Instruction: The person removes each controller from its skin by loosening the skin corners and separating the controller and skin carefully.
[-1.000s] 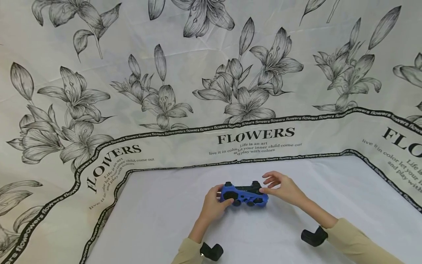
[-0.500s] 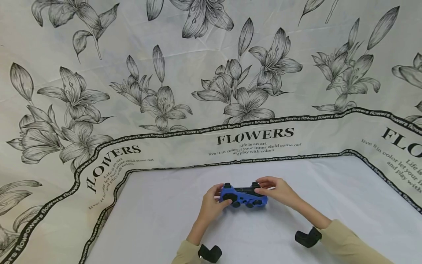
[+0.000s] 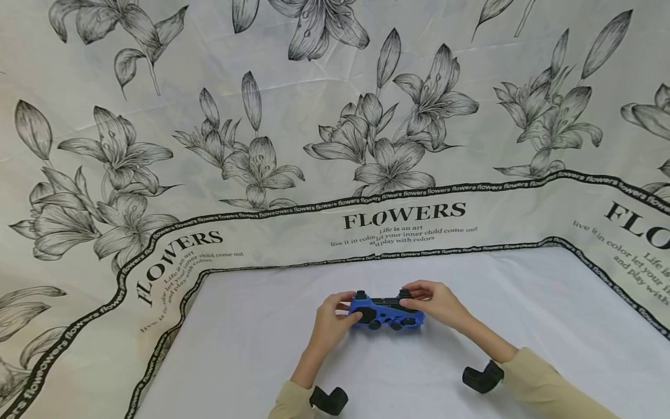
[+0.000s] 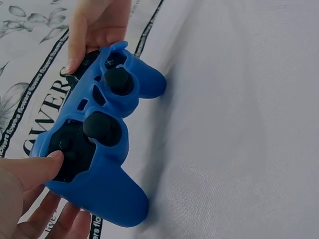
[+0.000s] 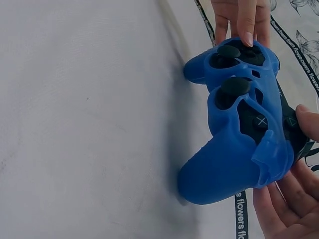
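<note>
A black game controller (image 3: 384, 302) wears a blue rubbery sleeve (image 4: 107, 191) and is held over the white cloth, thumbsticks toward the person. My left hand (image 3: 330, 323) grips its left end, thumb on the directional pad and fingers underneath, as the left wrist view shows. At the other end my right hand (image 3: 442, 305) pinches the upper right corner, thumb on the black face and fingers below and behind. There, in the right wrist view, the sleeve (image 5: 219, 172) is bunched beside the X button and bare black casing shows past its edge.
White cloth (image 3: 251, 337) covers the tabletop. Behind and at both sides rises a curtain (image 3: 293, 233) printed with lilies and "FLOWERS" lettering. A black wrist camera (image 3: 330, 400) juts from the left sleeve, another black camera (image 3: 483, 377) from the right one.
My right hand has come in leftward from beside the controller, and its thumb and fingers have closed on the upper right corner. The left hand keeps its grip, its thumb shifted slightly left.
</note>
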Demonstrator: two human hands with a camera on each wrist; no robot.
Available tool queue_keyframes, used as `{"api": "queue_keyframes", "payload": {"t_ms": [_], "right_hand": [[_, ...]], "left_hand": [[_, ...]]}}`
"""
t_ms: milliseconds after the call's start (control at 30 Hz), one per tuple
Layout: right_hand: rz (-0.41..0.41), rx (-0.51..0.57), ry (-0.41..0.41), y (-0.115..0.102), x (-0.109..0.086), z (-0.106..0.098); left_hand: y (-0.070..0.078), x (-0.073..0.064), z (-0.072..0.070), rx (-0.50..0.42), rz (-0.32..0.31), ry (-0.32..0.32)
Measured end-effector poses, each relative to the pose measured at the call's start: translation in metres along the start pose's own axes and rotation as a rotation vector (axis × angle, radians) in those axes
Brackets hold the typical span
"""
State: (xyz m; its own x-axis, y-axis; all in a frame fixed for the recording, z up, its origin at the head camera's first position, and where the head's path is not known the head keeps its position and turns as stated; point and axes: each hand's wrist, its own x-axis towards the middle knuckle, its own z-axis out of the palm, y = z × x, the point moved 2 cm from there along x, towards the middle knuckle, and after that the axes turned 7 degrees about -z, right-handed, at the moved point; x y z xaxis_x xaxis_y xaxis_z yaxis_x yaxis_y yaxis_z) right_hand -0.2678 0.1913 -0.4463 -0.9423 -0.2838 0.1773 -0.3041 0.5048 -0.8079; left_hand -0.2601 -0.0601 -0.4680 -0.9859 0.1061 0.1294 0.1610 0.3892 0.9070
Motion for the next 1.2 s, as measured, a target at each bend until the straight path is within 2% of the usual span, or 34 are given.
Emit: {"api": "queue_keyframes", "payload": {"t_ms": [200,467,667,800,900,1033,1200], "right_hand": [[-0.003,0.042,0.009,0.001,-0.002,0.001],[0.009,0.078,-0.003,0.005,-0.001,-0.002],[0.053,0.112,-0.013,0.006,0.0,0.0],[0.087,0.118,-0.023,0.004,0.001,0.002],[0.094,0.107,-0.024,0.003,0.002,0.001],[0.098,0.11,-0.023,0.004,0.004,0.001],[0.121,0.128,-0.024,0.006,0.005,0.002]], "left_hand": [[0.002,-0.001,-0.003,0.004,0.014,0.009],[0.011,0.001,-0.008,0.007,0.054,-0.001],[0.024,0.002,-0.015,0.033,0.111,-0.025],[0.034,0.007,-0.019,0.048,0.14,-0.047],[0.042,0.012,-0.019,0.07,0.184,-0.102],[0.052,0.017,-0.016,0.124,0.24,-0.227],[0.061,0.023,-0.009,0.213,0.269,-0.364]]}}
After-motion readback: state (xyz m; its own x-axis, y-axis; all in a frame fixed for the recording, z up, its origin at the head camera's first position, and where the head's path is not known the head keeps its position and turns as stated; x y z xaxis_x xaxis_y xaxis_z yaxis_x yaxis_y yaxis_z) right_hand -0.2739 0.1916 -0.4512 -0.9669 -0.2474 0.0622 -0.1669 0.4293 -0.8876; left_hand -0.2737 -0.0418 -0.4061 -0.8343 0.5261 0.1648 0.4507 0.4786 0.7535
